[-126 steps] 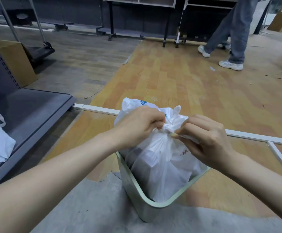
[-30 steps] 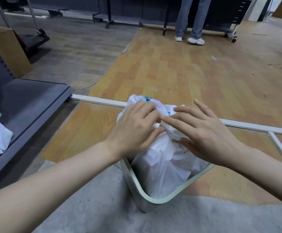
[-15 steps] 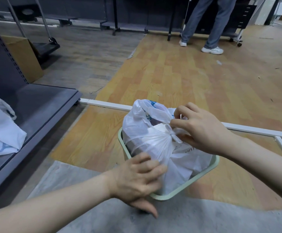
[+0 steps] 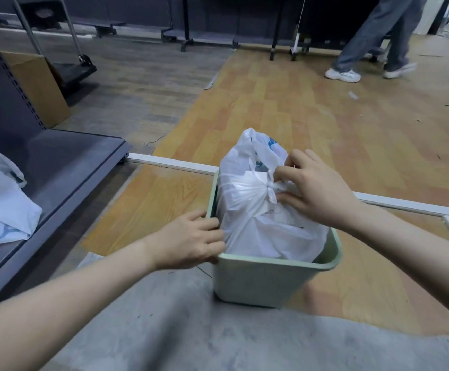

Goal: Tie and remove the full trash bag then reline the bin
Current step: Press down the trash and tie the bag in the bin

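Observation:
A full white trash bag (image 4: 255, 226) with a knot at its top stands in a pale green bin (image 4: 261, 282) on the floor in front of me. My right hand (image 4: 314, 191) pinches the knot from the right side. My left hand (image 4: 191, 242) grips the bin's left rim, fingers curled over the edge against the bag. The bag's top bulges well above the rim; its lower part is hidden inside the bin.
A dark grey shelf base (image 4: 57, 167) runs along the left, with another white plastic bag (image 4: 1, 207) lying on it. A white frame bar (image 4: 170, 164) lies across the floor behind the bin. A person's legs (image 4: 370, 44) stand far right. A cardboard box (image 4: 41, 87) sits far left.
My left hand left the bag's top, dropped to the bin and now holds its left rim. My right hand has closed onto the knot. The bin has turned slightly.

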Tool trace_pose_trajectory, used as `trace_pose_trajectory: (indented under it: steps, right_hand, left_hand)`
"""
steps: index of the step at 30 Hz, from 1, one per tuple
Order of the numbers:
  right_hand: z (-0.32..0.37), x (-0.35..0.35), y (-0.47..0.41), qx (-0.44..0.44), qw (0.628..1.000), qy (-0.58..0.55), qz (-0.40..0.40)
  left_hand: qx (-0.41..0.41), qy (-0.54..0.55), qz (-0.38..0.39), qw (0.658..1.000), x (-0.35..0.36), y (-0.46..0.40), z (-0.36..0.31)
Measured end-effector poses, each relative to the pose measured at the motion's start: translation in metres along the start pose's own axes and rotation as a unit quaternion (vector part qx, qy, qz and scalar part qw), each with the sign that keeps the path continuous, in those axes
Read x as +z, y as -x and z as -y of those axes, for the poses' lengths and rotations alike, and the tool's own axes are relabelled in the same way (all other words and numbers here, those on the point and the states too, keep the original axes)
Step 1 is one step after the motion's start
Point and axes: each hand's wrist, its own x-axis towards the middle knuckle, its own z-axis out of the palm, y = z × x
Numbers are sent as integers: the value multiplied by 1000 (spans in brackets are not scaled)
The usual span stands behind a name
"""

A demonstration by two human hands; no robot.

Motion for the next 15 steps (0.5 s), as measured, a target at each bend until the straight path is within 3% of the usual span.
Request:
trace_pose_trajectory:
  steps: [8,15]
  right_hand:
    - [7,3,-12,41,998,-38,-10]
    - [12,1,-12,29,1000,10,-6]
  left_hand:
    - [-22,12,11,1000,1,10,14]
    - [-134,115,18,984,11,16,-15]
